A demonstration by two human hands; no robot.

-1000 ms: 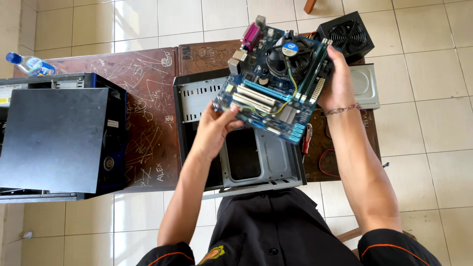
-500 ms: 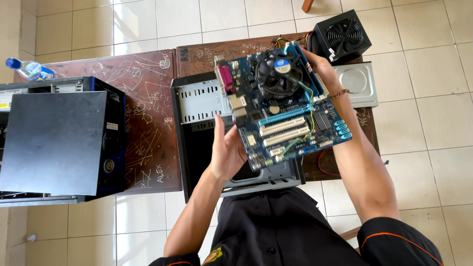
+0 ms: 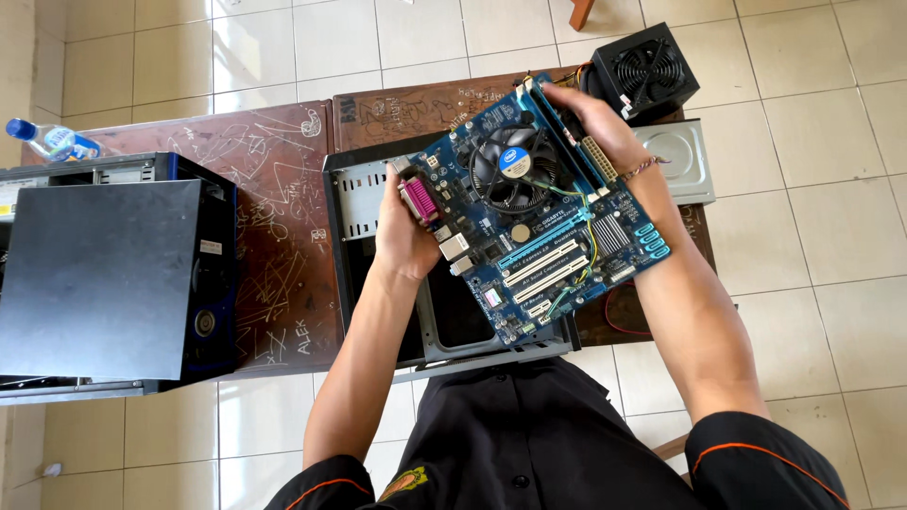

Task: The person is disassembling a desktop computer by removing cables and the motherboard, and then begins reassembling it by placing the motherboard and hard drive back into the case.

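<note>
Both my left hand and my right hand are closed on opposite edges of the blue motherboard, held tilted above the open computer case on the tabletop

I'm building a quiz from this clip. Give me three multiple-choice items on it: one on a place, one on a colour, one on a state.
1. Where is the motherboard?
A. held above the open case
B. flat on the floor
C. on the closed tower

2. What colour is its circuit board?
A. green
B. blue
C. red

3. How is it held?
A. by the left hand alone
B. by no hand
C. by both hands

Answers:
1. A, it hangs over the open case on the table.
2. B, the board is blue under its black fan.
3. C, the left hand grips the port edge and the right hand grips the far edge.
</note>
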